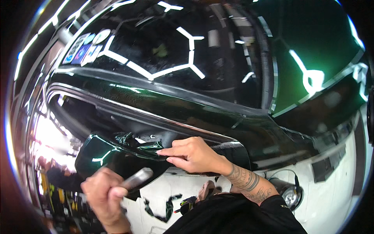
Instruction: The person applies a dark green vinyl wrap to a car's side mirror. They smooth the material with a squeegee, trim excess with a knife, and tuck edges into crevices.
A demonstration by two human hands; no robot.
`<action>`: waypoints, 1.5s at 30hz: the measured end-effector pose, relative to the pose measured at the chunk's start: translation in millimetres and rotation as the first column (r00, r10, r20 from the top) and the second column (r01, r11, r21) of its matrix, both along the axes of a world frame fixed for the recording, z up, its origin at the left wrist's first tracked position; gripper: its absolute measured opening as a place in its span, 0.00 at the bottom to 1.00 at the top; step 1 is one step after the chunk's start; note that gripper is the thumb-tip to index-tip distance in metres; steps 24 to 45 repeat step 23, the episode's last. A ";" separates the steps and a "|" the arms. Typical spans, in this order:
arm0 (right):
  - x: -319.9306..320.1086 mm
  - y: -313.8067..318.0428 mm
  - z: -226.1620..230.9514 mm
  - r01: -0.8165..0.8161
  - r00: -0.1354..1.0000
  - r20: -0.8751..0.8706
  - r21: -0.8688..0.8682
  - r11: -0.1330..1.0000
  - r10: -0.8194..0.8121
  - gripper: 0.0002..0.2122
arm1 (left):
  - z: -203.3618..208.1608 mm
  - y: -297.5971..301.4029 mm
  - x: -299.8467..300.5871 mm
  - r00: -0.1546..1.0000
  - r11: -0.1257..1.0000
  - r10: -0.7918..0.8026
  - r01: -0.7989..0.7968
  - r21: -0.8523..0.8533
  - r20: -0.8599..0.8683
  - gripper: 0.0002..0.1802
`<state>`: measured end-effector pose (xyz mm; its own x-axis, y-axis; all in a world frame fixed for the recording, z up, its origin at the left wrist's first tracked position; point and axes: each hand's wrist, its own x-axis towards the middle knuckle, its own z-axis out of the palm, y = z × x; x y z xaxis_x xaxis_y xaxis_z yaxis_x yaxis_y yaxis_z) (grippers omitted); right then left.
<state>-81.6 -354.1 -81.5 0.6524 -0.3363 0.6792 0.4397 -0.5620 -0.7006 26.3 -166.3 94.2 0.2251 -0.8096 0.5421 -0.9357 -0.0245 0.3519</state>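
Observation:
My left hand [103, 195] is closed around a blurred tool with a rounded grey metal barrel [139, 177]; its exact kind is unclear. It hovers in front of a dark green side mirror [105, 156] on a car. Glossy dark green film [150, 147] lies wrinkled and loose along the mirror's upper edge, towards the car. At the mirror's right end, my right hand [194, 155] has its index finger and thumb at the film's edge, seemingly pinching it. Its other fingers are curled and partly hidden.
Behind the mirror runs the dark green car door [187, 121], below a windshield [156, 50] reflecting lights. A green film scrap [167, 208] lies on the white floor [327, 202]. A round lamp-like object [290, 195] stands at lower right, with a cable.

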 end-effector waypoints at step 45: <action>-344.4 451.8 -103.4 0.861 0.207 -0.327 0.508 0.013 -0.922 0.13 | -284.5 166.5 -355.9 -0.204 0.134 -0.091 0.967 -0.215 -0.975 0.37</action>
